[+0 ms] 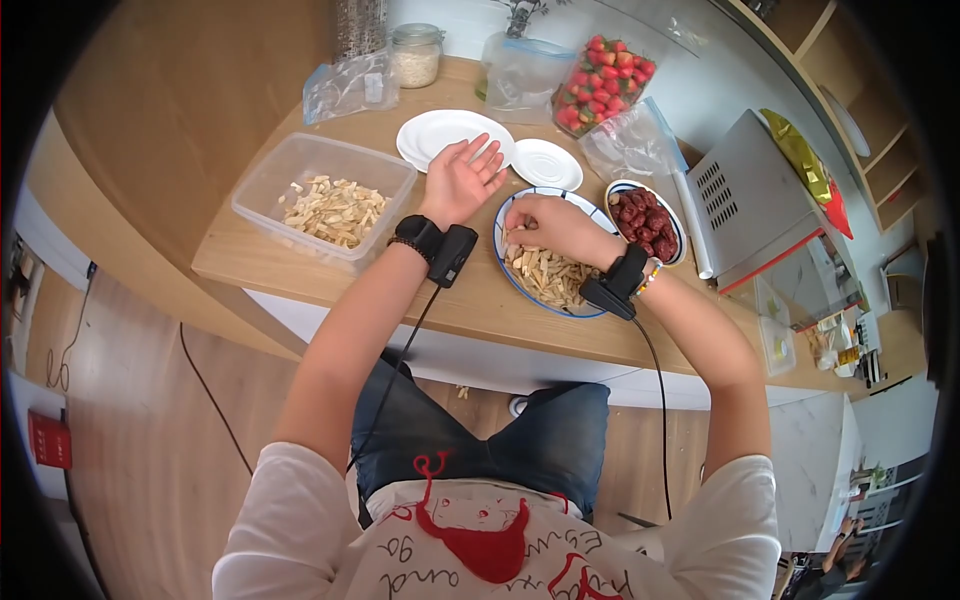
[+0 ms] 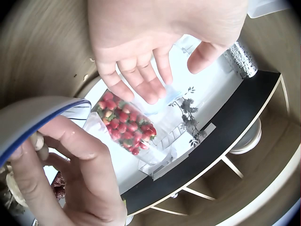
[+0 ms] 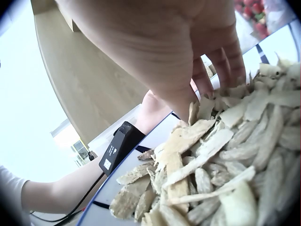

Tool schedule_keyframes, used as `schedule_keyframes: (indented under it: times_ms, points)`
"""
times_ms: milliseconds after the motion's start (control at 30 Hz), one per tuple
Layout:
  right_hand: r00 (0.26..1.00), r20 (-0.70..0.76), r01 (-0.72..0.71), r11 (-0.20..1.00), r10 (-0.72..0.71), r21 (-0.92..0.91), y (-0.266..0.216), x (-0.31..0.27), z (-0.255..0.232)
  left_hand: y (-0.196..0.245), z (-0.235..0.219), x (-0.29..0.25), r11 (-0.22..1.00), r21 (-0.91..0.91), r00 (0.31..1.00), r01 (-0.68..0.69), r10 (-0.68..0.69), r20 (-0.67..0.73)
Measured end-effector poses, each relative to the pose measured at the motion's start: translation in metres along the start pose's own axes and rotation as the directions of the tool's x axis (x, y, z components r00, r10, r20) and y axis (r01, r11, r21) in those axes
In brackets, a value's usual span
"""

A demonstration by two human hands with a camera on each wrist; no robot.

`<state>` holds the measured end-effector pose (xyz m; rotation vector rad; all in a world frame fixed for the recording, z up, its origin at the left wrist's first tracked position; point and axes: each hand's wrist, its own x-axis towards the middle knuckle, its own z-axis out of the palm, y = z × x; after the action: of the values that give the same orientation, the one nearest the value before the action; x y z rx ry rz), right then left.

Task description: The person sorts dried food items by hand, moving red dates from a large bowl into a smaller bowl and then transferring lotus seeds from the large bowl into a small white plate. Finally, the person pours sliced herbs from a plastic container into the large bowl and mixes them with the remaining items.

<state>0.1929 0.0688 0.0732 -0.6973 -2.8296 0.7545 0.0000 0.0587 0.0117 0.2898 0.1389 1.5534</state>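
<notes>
My left hand (image 1: 463,184) is held palm up with its fingers spread, holding nothing, beside a white oval plate (image 1: 420,133). Over a blue-rimmed plate (image 1: 512,283) of pale dried slices (image 1: 548,272), my right hand (image 1: 566,228) reaches down into the heap. Its thumb and fingers pinch a few pale slices (image 2: 41,147), seen in the left wrist view. In the right wrist view the fingertips are partly hidden behind the heap. A clear plastic tub (image 1: 262,190) on the left contains more of these slices.
A small white plate (image 1: 546,163) and a bowl of red dates (image 1: 648,222) flank the blue-rimmed plate. Behind are strawberries (image 1: 605,85), clear plastic bags (image 1: 530,82) and a glass jar (image 1: 416,56). A microwave-like appliance (image 1: 750,200) stands at the right. Cables trail from both wrists.
</notes>
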Motion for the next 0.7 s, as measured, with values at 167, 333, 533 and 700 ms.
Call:
schedule_keyframes:
  times_ms: [167,333,533,700]
  points:
    - [0.999,-0.053,-0.006,1.000,0.004,-0.030,0.015,-0.005,-0.009,0.000,0.000,0.000,1.000,0.020,1.000,-0.006,0.006,-0.012]
    - [0.993,-0.049,-0.099,0.986,0.106,0.135,0.014,-0.016,-0.028,0.000,-0.002,0.002,0.999,0.037,1.000,-0.004,0.004,-0.018]
    - [0.949,0.173,0.264,0.964,-0.265,0.027,-0.014,-0.020,-0.031,0.000,-0.002,0.001,0.999,0.049,1.000,-0.005,0.007,-0.028]
    - [0.939,0.225,0.286,0.955,-0.261,-0.083,-0.012,-0.020,-0.018,0.000,-0.003,0.002,0.999,0.042,1.000,-0.009,0.010,-0.030]
